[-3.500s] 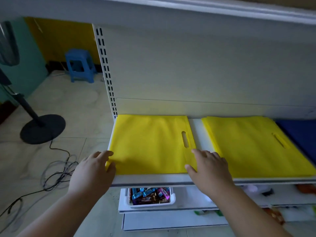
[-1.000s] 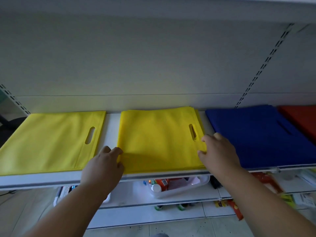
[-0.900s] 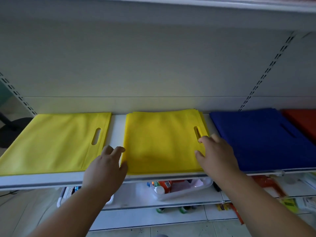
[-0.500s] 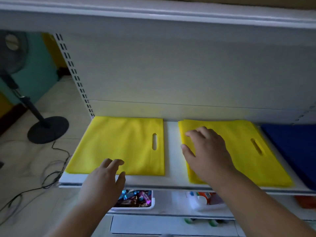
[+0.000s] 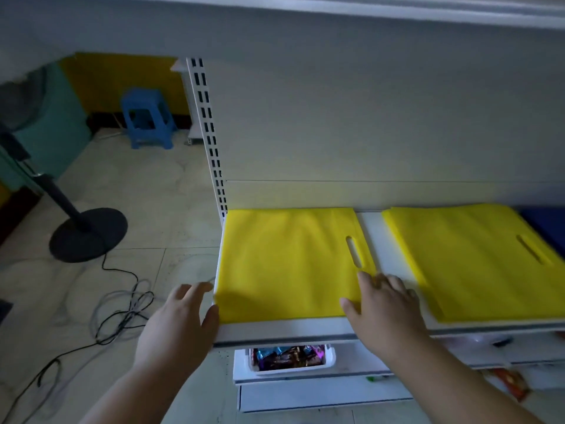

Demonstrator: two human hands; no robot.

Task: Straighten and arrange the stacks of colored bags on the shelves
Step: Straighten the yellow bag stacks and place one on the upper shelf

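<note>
Two stacks of yellow bags lie flat on a white shelf (image 5: 370,237). The left yellow stack (image 5: 287,261) sits at the shelf's left end, its handle slot on the right side. My left hand (image 5: 180,322) is at the stack's front-left corner, thumb against its edge, fingers straight. My right hand (image 5: 382,313) lies flat with spread fingers on the stack's front-right corner. The right yellow stack (image 5: 477,261) lies apart, across a bare strip of shelf. A sliver of a blue stack (image 5: 547,221) shows at the far right.
Below the shelf a white tray (image 5: 284,359) holds wrapped snacks. On the tiled floor to the left stand a black fan base (image 5: 88,234), loose cables (image 5: 122,310) and a blue stool (image 5: 146,120). A slotted upright (image 5: 211,142) borders the shelf's left end.
My view swung left from the middle yellow stack. Both hands moved to the left yellow stack: right hand left the right stack for its front-right corner, left hand came to its front-left corner.
</note>
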